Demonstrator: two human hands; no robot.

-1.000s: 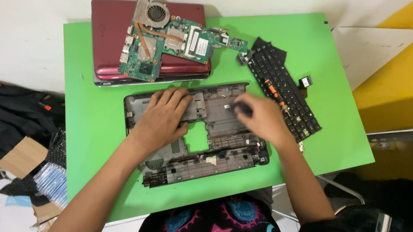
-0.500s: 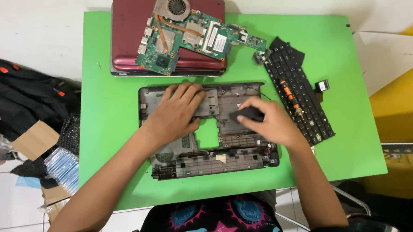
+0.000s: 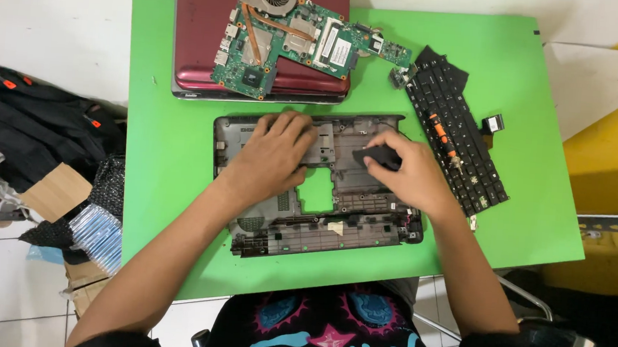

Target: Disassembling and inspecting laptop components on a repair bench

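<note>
A grey laptop bottom case lies stripped on the green table. My left hand presses flat on the case's left half, fingers spread. My right hand rests on the case's right half and pinches a small black part against it. Behind the case sits a dark red laptop lid with a green motherboard and its fan lying on top.
A black keyboard lies at an angle on the right, an orange-handled screwdriver on it and a small black part beside it. A black bag, cardboard and plastic cases sit on the floor at left.
The view has shifted, so the table sits lower and more central. Both hands stay on the case; my right hand has drawn slightly inward over the small black part.
</note>
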